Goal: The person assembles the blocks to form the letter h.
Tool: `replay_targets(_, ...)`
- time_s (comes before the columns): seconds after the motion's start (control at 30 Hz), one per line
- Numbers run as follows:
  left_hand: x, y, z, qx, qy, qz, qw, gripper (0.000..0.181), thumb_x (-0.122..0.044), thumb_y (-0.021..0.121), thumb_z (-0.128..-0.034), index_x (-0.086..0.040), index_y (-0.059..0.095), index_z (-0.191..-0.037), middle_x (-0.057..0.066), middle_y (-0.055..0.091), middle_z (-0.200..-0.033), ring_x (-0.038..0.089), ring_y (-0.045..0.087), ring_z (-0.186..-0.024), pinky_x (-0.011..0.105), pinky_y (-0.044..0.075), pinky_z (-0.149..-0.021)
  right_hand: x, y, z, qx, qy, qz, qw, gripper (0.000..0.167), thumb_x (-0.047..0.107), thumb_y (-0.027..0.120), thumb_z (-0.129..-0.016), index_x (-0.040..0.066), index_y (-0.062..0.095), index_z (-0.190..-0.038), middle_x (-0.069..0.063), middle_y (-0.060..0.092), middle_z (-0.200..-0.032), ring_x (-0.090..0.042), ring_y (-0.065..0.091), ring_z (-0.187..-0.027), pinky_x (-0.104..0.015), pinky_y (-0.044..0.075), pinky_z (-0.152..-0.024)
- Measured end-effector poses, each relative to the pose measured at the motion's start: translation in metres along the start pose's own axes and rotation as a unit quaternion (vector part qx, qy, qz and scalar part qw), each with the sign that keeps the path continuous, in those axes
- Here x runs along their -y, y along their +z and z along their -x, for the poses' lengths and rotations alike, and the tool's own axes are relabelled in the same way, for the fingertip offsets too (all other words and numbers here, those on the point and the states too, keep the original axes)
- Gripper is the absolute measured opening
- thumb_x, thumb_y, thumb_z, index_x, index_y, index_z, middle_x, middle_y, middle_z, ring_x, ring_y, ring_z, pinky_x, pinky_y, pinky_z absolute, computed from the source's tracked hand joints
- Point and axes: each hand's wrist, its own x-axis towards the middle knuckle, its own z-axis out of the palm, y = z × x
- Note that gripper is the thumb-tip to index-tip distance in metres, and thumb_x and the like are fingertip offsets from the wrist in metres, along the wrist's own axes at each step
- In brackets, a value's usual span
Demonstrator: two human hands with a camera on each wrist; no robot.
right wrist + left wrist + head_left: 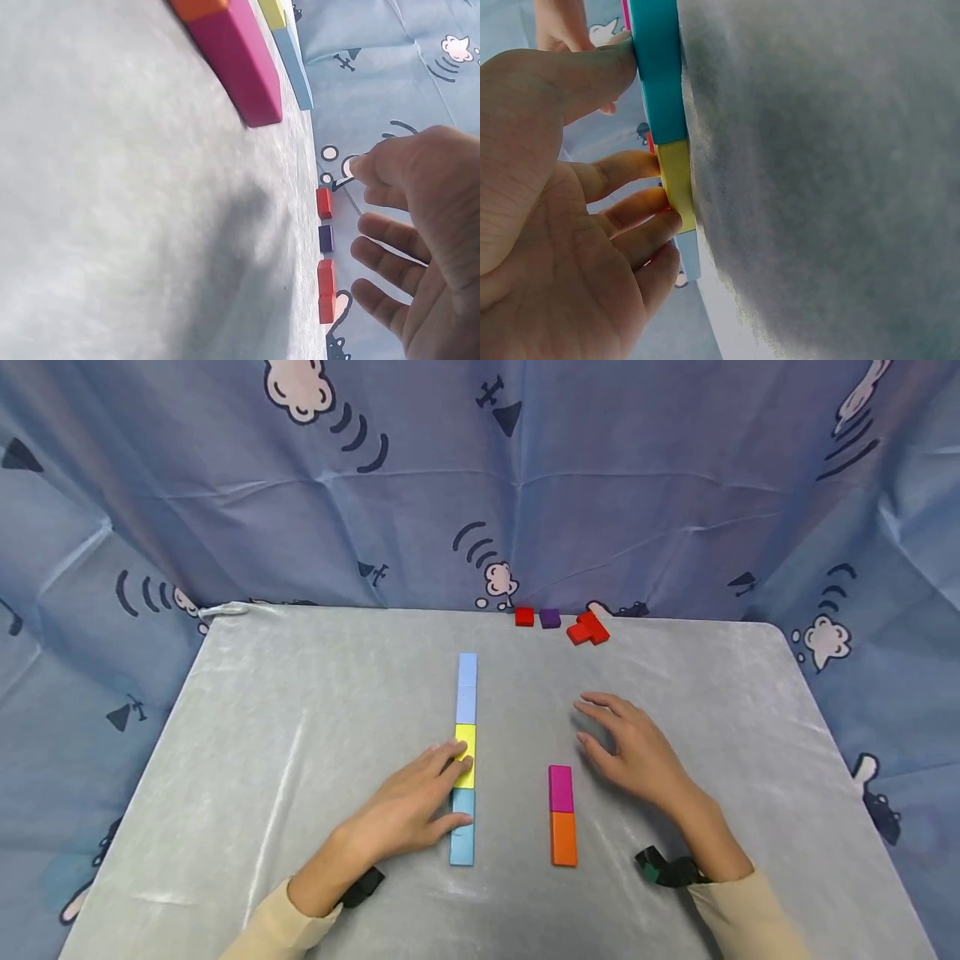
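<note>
A straight row of blocks runs away from me on the table: teal blocks [462, 843] nearest, then yellow blocks [468, 737], then light blue blocks [467, 689] farthest. My left hand [408, 806] rests on this row, its fingertips on the yellow part and its thumb on the teal part. To the right lies a shorter row, a magenta block [560, 788] end to end with an orange block [564, 839]. My right hand [637, 752] hovers right of the magenta block with loosely bent fingers and nothing in them; its shadow falls on the table in the right wrist view.
At the table's far edge lie a red block [524, 617], a purple block [551, 618] and some red blocks [592, 628] touching each other. A grey cloth covers the table [337, 693]. Behind and beside it hangs a blue printed curtain [420, 485].
</note>
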Motion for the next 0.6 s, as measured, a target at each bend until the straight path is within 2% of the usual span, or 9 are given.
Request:
replay_targets(0.27, -0.001, -0.002, 0.002, 0.004, -0.002, 0.002, 1.0000, 0.072, -0.043, 0.075, -0.0984, -0.002, 0.053, -0.153, 0.018, 0.045, -0.164, 0.031, 0.043, -0.156, 0.042, 0.031, -0.134, -0.015, -0.007, -0.017, 0.003, 0.010, -0.011, 0.9999, 0.048, 0.008, 0.077, -0.094, 0.000, 0.066, -0.140, -0.021, 0.060, -0.147, -0.042, 0.059, -0.134, -0.067, 0.049, -0.112)
replay_targets(0.6, -0.001, -0.002, 0.000, 0.011, -0.008, 0.007, 0.9999, 0.072, -0.043, 0.073, -0.0996, -0.002, 0.051, -0.154, 0.018, 0.043, -0.166, 0.031, 0.039, -0.158, 0.043, 0.030, -0.135, -0.034, -0.011, -0.044, 0.033, 0.025, -0.010, 0.9991, 0.047, 0.009, 0.072, -0.098, -0.001, 0.063, -0.143, -0.022, 0.060, -0.147, -0.044, 0.056, -0.137, -0.067, 0.045, -0.117)
